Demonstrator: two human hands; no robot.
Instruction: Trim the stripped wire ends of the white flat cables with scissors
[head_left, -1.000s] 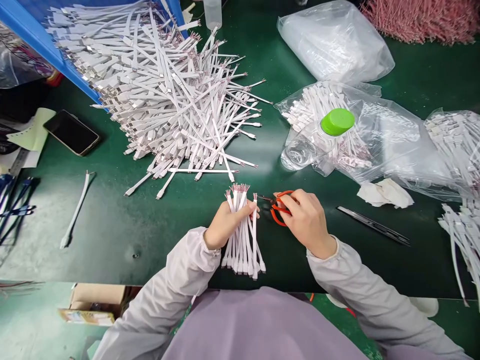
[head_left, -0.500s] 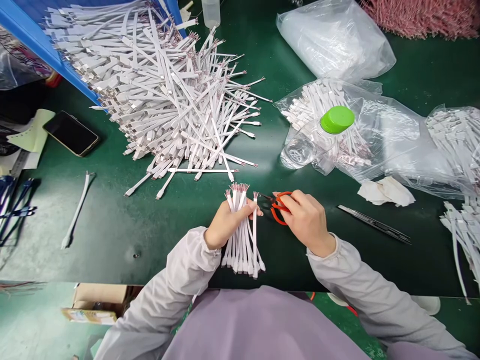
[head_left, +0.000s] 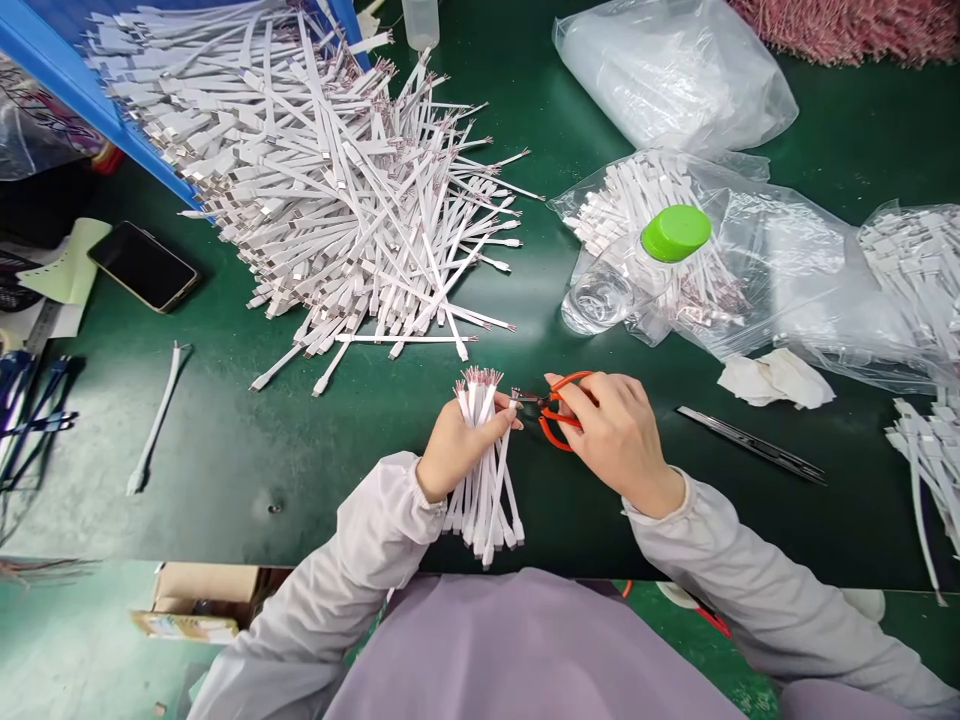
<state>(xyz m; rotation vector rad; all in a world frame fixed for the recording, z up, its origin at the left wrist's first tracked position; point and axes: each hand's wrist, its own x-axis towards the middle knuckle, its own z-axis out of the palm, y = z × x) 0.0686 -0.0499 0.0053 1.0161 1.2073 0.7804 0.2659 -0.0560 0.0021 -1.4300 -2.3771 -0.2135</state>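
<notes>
Bench: green mat [head_left: 225,500], white cable heap [head_left: 337,220] ahead of you | Left hand [head_left: 457,450]: clamped on upright cable bundle [head_left: 484,500] | Right hand [head_left: 619,435]: closed on orange scissors [head_left: 559,410], tips just beside bundle | Room: cardboard box [head_left: 202,590] below bench edge

Both sleeved forearms [head_left: 750,565] reach forward across the front edge of the worktop [head_left: 225,500]; the left hand [head_left: 457,450] curls closed, and the right hand [head_left: 615,440] pinches with bent fingers just beside it.

Phone [head_left: 142,266] by paper [head_left: 66,262] — green-capped btl [head_left: 622,285] on plastic bag [head_left: 780,270]
</notes>
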